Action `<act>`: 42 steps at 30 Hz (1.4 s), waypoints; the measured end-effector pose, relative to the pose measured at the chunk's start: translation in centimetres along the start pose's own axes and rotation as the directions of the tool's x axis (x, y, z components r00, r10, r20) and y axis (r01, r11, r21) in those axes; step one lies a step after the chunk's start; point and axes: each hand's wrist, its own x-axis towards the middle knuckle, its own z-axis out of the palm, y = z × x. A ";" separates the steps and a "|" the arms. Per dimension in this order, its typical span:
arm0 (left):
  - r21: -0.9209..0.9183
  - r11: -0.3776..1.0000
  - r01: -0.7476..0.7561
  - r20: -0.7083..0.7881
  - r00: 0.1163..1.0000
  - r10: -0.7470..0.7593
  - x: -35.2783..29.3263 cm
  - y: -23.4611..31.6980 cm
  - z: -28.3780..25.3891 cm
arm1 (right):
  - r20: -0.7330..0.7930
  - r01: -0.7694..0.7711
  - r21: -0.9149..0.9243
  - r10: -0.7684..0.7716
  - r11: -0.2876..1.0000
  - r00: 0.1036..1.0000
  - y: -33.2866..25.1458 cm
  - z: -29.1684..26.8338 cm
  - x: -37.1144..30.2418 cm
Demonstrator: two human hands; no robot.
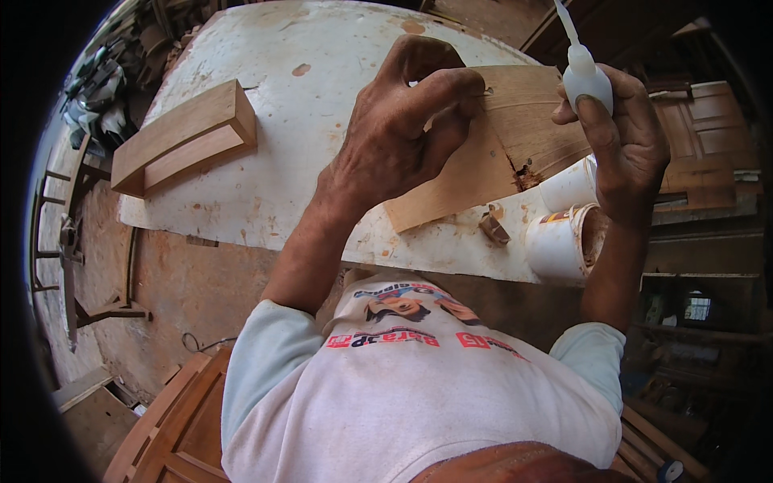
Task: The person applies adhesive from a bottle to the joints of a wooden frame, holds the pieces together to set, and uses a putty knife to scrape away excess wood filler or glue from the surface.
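A small white squeeze bottle (588, 80) with a long thin nozzle is gripped by my right hand (632, 137), its tip pointing up. My left hand (411, 125) is bent over a pale wooden board (451, 185), the fingertips pinched together near its upper part. Whatever lies between those fingertips, if anything, is too small or hidden to make out. The board rests on the white tabletop (322, 88) and has a dark, ragged broken spot (525, 175) at its near edge, with grain lines curving across its right part.
To the left on the table sits a curved wooden box-like frame (189, 141). White tubs (555, 245) stand at the right near edge, beside a small brown scrap (493, 229). Carved wooden panels (700, 145) lie farther right; a wooden door panel (181, 427) is at lower left.
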 end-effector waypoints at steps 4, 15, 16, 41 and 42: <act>-0.016 0.998 -0.060 0.017 0.998 0.060 0.1 -0.9 -0.6 | -0.058 -0.112 -0.118 0.105 0.987 0.993 -1.1 -1.5 -1.2; -0.164 0.987 0.002 -0.031 0.999 -0.007 0.0 -1.2 -0.1 | -0.123 -0.068 -0.185 0.046 0.980 0.991 -2.0 -3.2 -2.4; -0.148 0.989 -0.011 -0.028 1.000 0.007 0.2 -1.2 -0.2 | -0.121 -0.048 -0.199 0.024 0.979 0.992 -2.1 -3.1 -2.4; -0.101 0.981 -0.166 0.047 0.984 0.171 0.8 -2.1 -0.5 | -0.038 0.067 -0.234 -0.078 0.970 0.996 -3.3 -4.0 -2.0; -0.102 0.979 -0.175 0.037 0.983 0.180 0.8 -2.5 -0.4 | -0.046 0.071 -0.237 -0.084 0.969 0.995 -3.3 -3.8 -2.0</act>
